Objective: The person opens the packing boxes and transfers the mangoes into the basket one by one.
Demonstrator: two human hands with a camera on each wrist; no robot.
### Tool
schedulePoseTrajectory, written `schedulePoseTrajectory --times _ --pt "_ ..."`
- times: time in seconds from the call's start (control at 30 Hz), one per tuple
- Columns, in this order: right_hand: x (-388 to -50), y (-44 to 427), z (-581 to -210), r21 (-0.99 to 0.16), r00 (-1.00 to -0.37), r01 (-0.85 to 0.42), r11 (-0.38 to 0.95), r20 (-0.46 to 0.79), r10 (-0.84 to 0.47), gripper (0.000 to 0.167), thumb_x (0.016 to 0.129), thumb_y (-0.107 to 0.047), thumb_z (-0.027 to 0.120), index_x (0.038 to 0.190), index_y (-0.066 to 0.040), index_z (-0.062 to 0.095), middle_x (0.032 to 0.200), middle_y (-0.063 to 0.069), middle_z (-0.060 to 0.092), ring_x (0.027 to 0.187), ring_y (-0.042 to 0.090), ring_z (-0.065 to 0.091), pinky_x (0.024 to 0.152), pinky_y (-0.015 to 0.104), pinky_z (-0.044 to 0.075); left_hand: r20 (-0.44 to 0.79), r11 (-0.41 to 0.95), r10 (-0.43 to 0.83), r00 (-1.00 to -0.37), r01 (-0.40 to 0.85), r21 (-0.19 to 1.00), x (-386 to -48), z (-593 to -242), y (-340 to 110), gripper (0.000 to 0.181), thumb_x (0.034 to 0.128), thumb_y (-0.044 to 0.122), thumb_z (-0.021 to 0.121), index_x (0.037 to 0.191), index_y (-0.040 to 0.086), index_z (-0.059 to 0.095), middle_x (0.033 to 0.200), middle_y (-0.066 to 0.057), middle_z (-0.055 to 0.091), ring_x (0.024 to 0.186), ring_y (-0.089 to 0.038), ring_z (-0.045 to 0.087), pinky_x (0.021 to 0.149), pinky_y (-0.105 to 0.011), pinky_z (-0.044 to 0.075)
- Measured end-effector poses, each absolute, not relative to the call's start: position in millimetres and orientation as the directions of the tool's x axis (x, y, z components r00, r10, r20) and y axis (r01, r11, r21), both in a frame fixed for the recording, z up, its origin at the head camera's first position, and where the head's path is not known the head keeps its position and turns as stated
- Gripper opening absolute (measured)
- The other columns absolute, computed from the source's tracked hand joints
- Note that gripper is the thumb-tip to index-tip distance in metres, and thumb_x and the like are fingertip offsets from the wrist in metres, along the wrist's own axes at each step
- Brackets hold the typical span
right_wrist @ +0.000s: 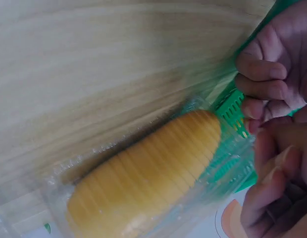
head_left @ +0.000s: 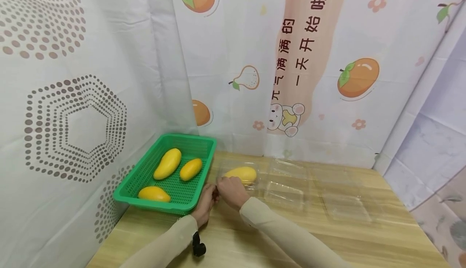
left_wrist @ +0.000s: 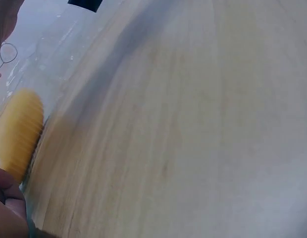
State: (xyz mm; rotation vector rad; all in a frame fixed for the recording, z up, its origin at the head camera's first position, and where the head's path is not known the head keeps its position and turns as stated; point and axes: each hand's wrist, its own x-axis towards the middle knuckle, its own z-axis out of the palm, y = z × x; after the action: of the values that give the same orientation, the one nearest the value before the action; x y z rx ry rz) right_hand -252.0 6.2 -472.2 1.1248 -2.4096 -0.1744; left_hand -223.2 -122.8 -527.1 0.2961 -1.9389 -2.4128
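Observation:
A yellow mango (head_left: 244, 174) lies inside a clear plastic box (head_left: 238, 162) on the table, right of the green basket. At the box's left end both hands meet. My right hand (head_left: 233, 190) has curled fingers and pinches the box's edge. Close beside it, my left hand (head_left: 205, 205) also has bent fingers at that edge, next to the basket. In the right wrist view the mango (right_wrist: 148, 168) shows through the ribbed plastic, and the fingertips of both hands gather at the box's corner. The exact grip is partly hidden.
The green basket (head_left: 123, 195) on the left holds three more mangoes. Further clear plastic boxes (head_left: 285, 195) stand open to the right, the farthest box (head_left: 346, 207) near the table's right side. Printed curtains (head_left: 233, 130) hang behind and to the left.

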Motion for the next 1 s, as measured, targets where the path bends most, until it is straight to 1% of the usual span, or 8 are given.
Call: schedulePoseTrajectory --times 0.13,0.27,0.43,0.73,1.0 --pt "-254 7 -477 0.264 -0.553 -0.704 0.659 0.378 -0.742 0.019 0.094 -0.013 0.074 0.084 -0.010 0.059 0.060 -0.001 0.053 0.047 0.007 0.047 0.042 0.023 0.040 -0.126 -0.222 -0.133 -0.983 -0.094 0.970 -223 -526 -121 0.016 0.1064 0.019 0.044 0.094 0.011 0.050 0.086 -0.003 0.050 0.073 -0.017 0.046 0.067 -0.029 0.040" --pt "-255 8 -480 0.239 -0.529 -0.721 0.651 0.418 -0.739 0.021 0.095 -0.008 0.072 0.083 -0.008 0.055 0.059 -0.001 0.050 0.047 0.007 0.045 0.042 0.022 0.039 -0.130 -0.220 -0.140 -0.982 -0.097 0.971 -225 -524 -120 0.015 0.1051 0.018 0.045 0.094 0.010 0.051 0.085 -0.003 0.051 0.074 -0.017 0.047 0.068 -0.029 0.040" --pt "-256 9 -482 0.184 -0.507 -0.753 0.632 0.449 -0.736 0.023 0.095 -0.005 0.072 0.083 -0.007 0.052 0.060 0.000 0.049 0.050 0.006 0.045 0.043 0.022 0.039 -0.155 -0.205 -0.168 -0.974 -0.120 0.972 -227 -523 -121 0.015 0.1046 0.018 0.046 0.097 0.008 0.054 0.087 -0.004 0.052 0.076 -0.017 0.048 0.069 -0.028 0.042" --pt "-257 8 -486 0.125 -0.507 -0.780 0.614 0.448 -0.736 0.024 0.097 -0.002 0.069 0.084 -0.006 0.050 0.062 -0.001 0.046 0.052 0.005 0.044 0.043 0.019 0.037 -0.157 -0.203 -0.169 -0.973 -0.122 0.972 -230 -522 -122 0.014 0.1045 0.016 0.044 0.095 0.008 0.052 0.086 -0.004 0.051 0.075 -0.017 0.047 0.068 -0.027 0.041" --pt "-258 9 -489 0.061 -0.522 -0.789 0.611 0.458 -0.720 0.023 0.098 0.001 0.065 0.084 -0.006 0.048 0.061 -0.001 0.044 0.050 0.005 0.041 0.042 0.017 0.034 -0.147 -0.210 -0.145 -0.978 -0.115 0.971 -228 -524 -124 0.013 0.1049 0.016 0.044 0.095 0.009 0.049 0.087 -0.003 0.050 0.076 -0.017 0.045 0.067 -0.027 0.040"
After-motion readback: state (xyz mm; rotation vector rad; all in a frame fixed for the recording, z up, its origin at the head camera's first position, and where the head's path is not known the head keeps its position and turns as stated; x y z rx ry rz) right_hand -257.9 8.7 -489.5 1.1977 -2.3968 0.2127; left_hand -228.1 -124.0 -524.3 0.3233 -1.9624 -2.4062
